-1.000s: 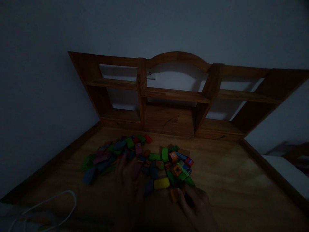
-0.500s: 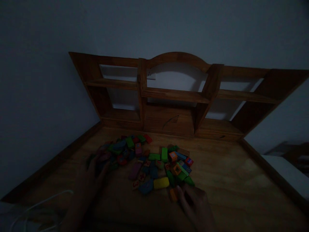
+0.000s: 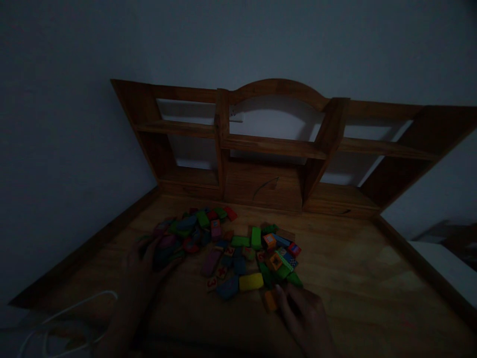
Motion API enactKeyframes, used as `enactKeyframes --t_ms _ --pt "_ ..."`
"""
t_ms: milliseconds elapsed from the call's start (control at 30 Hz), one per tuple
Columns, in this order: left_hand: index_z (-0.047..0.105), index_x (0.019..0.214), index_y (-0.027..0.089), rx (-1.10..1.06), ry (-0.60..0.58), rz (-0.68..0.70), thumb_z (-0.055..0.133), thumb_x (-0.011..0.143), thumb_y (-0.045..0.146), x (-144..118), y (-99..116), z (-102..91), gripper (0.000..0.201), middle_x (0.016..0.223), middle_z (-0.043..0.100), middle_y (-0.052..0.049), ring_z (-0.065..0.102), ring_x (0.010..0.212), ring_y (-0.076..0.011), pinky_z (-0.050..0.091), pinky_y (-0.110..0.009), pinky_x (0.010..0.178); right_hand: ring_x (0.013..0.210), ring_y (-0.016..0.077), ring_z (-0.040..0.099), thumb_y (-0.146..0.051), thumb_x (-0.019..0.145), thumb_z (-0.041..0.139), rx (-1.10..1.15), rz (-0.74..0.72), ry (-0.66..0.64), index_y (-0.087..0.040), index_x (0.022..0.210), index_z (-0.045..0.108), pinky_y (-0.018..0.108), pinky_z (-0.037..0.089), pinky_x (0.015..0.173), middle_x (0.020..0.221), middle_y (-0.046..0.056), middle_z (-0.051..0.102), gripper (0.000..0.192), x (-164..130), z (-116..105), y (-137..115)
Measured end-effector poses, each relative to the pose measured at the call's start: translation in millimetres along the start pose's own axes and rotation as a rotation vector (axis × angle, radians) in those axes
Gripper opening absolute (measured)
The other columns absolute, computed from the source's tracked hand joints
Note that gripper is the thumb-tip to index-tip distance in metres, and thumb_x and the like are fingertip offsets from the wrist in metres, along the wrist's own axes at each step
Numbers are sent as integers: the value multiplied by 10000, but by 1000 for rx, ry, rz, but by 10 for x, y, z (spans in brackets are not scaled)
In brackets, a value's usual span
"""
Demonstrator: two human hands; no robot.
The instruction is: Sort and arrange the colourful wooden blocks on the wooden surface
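Very dim frame; detail limited. Right hand: fingertips bunched against a small orange block at the near edge of the heap, seemingly pinching it, though whether it is truly clamped cannot be told. Left hand: fingers spread apart, resting flat on the heap's dark left end, holding nothing, likely to steady or sweep it. The coloured wooden blocks lie loosely scattered mid-desk; a yellow block sits just left of the orange one. Behind stands an empty-looking wooden shelf unit; a white cable loops near-left.
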State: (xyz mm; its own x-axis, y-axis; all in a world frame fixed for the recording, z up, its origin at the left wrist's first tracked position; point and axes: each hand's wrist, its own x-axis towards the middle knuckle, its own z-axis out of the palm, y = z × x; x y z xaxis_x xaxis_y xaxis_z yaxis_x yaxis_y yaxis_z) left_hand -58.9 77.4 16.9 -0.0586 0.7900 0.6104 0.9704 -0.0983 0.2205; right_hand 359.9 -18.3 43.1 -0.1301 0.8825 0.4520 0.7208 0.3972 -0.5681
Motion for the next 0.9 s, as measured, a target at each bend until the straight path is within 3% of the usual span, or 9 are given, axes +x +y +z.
enactKeyframes --t_ms 133,267,433,733,900 --pt "541 1275 115 105 -17 -66 495 816 739 -23 32 -24 776 1297 502 -188 472 1229 -376 365 -523 1081 592 131 631 -296 1037 478 1 11 -1 -205 795 589 243 422 594 681 1 623 282 -7 4 4" --pt "571 1186 91 170 -58 -48 362 853 734 -41 0 15 754 1219 544 -212 490 1181 -387 348 -538 1073 565 127 619 -306 1037 476 -19 11 9 -206 765 568 239 405 569 648 -8 600 304 4 -10 -12" --pt "578 1210 119 205 -36 -23 416 860 682 -87 -51 47 683 1263 532 -200 482 1196 -388 323 -540 1084 575 131 628 -302 1037 473 -18 1 14 -205 785 586 236 415 577 664 -2 616 293 13 -13 -23" --pt "558 1274 163 77 -205 19 494 869 615 -86 -139 43 610 1305 520 -153 496 1163 -369 432 -502 989 554 130 608 -303 1034 481 -34 0 17 -205 755 569 238 405 571 641 -8 599 308 13 14 10" --pt "545 1314 178 35 -220 20 497 867 540 -79 -145 26 577 1307 501 -139 486 1177 -366 447 -510 990 551 130 610 -313 1037 476 -40 11 4 -208 758 560 238 397 565 640 -9 602 309 20 5 -1"
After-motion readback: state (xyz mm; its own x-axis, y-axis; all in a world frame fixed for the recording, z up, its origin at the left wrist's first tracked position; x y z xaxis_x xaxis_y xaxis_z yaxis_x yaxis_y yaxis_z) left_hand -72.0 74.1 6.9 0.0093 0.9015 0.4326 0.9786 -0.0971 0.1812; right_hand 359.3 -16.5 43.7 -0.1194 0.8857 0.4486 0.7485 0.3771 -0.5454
